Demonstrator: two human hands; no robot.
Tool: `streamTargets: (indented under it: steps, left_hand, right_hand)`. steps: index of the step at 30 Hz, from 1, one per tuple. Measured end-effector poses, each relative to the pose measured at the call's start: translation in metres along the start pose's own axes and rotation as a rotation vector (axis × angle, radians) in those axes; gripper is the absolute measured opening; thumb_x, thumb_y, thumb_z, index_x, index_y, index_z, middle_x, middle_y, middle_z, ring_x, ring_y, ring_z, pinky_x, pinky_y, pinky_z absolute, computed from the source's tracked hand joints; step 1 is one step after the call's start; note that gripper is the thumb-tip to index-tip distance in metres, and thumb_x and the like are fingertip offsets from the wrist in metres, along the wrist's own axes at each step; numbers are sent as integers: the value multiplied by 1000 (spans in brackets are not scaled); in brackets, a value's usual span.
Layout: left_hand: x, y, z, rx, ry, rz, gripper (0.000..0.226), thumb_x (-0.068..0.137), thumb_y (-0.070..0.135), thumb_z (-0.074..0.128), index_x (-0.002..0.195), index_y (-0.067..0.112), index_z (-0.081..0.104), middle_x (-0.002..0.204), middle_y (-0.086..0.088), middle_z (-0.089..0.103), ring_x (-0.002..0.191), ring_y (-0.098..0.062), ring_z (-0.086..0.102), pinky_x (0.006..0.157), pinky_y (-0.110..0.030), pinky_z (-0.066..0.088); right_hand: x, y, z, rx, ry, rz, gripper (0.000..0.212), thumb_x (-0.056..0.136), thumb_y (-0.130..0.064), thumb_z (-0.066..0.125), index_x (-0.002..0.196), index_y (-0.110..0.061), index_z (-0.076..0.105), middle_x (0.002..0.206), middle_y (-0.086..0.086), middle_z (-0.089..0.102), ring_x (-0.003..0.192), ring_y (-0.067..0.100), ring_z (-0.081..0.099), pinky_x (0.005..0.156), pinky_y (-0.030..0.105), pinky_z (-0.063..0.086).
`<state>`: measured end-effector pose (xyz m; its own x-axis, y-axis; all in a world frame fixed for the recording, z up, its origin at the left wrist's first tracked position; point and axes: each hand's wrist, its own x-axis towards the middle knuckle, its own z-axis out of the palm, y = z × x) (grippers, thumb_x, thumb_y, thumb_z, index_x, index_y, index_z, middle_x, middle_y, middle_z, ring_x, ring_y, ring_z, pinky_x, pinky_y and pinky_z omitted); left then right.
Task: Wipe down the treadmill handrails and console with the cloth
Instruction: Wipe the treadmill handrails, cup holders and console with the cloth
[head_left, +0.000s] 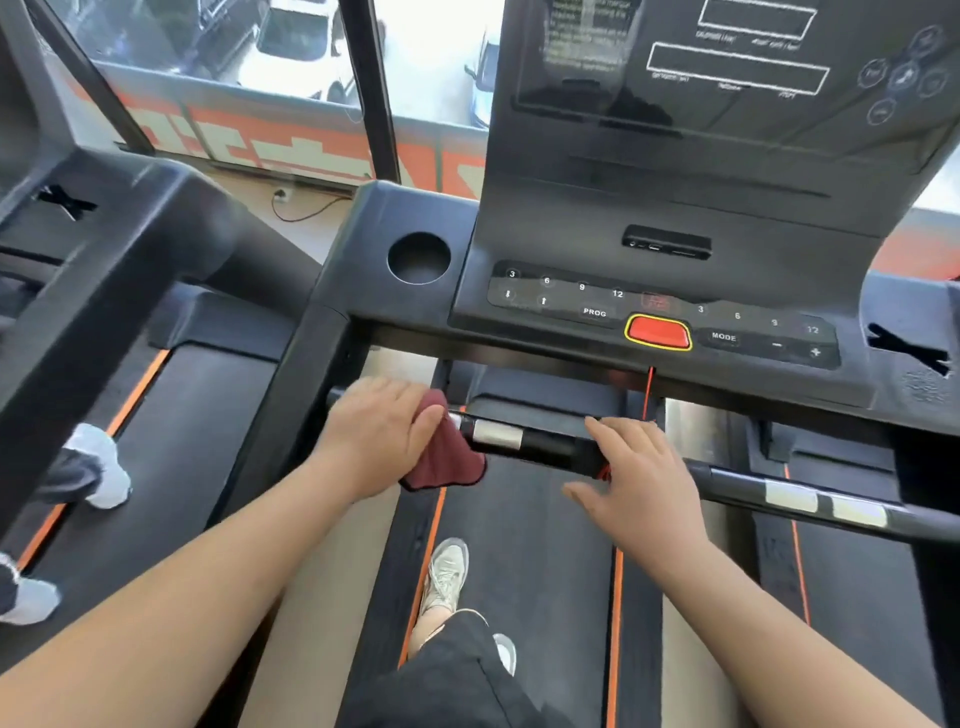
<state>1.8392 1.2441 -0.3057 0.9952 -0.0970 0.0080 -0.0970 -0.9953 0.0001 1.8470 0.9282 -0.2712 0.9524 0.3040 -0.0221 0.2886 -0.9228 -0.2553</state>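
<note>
Cloth (448, 460), maroon, gripped against the handrail (540, 446) by my left hand (379, 431); my right hand (636, 467) rests spread on the handrail.

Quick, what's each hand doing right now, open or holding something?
Left hand: grips the maroon cloth against the front handrail.
Right hand: open, fingers resting on the same handrail.

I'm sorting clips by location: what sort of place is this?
Probably a gym: a treadmill console with a red stop button, a second treadmill alongside, and a cloth on the handrail.
</note>
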Motion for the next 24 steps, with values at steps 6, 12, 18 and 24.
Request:
streamTargets:
  steps: [6, 12, 18, 24]
  left_hand:
    - [19, 88, -3, 76, -42, -116, 63, 101, 41, 7, 96, 20, 66, 93, -5, 69, 89, -33, 60, 121, -55, 23]
    - [26, 151, -3, -163, 33, 200, 53, 101, 51, 32, 116, 12, 64, 105, -8, 70, 94, -32, 62, 100, -47, 45]
    - [13, 43, 0, -34, -15, 77, 71, 104, 62, 13, 106, 17, 67, 94, -5, 70, 87, -33, 64, 82, -45, 49]
    - [25, 142, -18, -43, -39, -34, 73, 94, 73, 18, 91, 16, 63, 90, -10, 66, 85, -33, 59, 88, -47, 40]
  right_hand:
    - [-6, 16, 10, -64, 147, -72, 48, 63, -11, 90, 108, -9, 72, 99, 4, 72, 101, 32, 67, 83, 40, 58]
    - [6, 21, 12, -134, 190, -183, 18, 68, -6, 64, 85, -8, 68, 79, 7, 70, 99, 37, 68, 98, 47, 50]
    - [-17, 27, -7, -79, 168, -83, 69, 66, -20, 91, 129, -7, 65, 129, 9, 66, 129, 36, 56, 112, 48, 44]
    - [-19, 42, -4, -163, 98, 94, 39, 70, -18, 83, 105, -12, 69, 100, 4, 70, 98, 33, 65, 103, 46, 46]
